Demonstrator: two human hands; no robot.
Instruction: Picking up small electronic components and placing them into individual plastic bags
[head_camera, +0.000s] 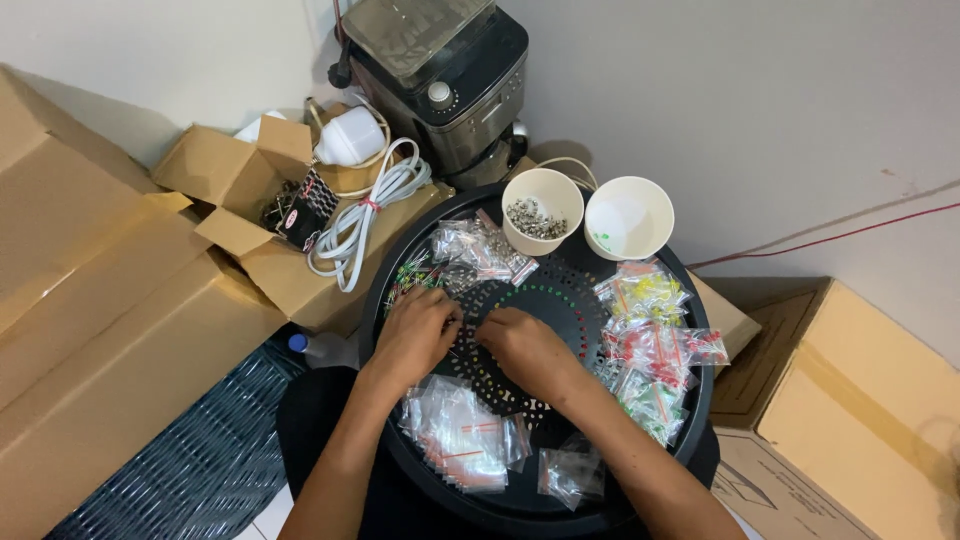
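Both hands meet at the middle of the frame over a round black perforated tray (560, 300). The left hand (415, 335) and right hand (525, 345) curl fingertips down; whether they pinch anything I cannot tell. Clear bags of small parts (460, 440) ring them. Two cream bowls (628, 215) sit above.

A round black perforated tray (690, 420) carries two cream cups (541, 208), small clear bags (462, 437) and loose coloured LEDs (412, 276).

Your hands (470, 340) over matt black perforated plastic tray (560, 290); glossy clear plastic bags (460, 435); matt brown cardboard boxes (100, 300); smooth cream cups (630, 215).
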